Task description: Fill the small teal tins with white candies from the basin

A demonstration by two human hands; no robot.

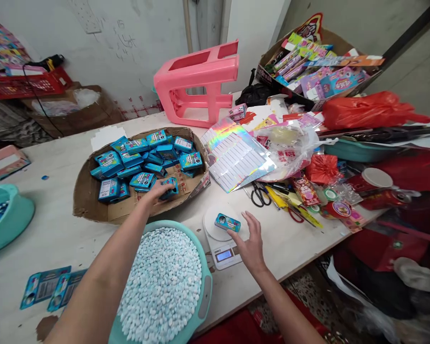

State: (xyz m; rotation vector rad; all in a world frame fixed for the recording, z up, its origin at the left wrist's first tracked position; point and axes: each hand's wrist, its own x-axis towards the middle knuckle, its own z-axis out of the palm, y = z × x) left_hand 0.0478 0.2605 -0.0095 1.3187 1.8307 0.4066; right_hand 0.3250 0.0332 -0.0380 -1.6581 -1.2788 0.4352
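My left hand (158, 191) reaches into a cut-down cardboard box (82, 200), its fingers closed on a small blue candy box (171, 186). Several similar blue boxes lie piled around it. On the round plate of a white digital scale (215, 258) rests another small blue box (228, 222). My right hand (251, 243) is beside it with fingers apart; the thumb tip is close to the box, and I cannot tell if it touches. Below my left forearm, partly covered by it, stands a teal basin (205, 291) full of pale blue candies (165, 282).
Flat blue cartons (45, 286) and another teal basin (21, 210) are at the left. Holographic label sheets (236, 157), black scissors (261, 194) and a cluttered heap lie right. Behind are a pink stool (200, 71) on its side and a carton of colourful packages (318, 71).
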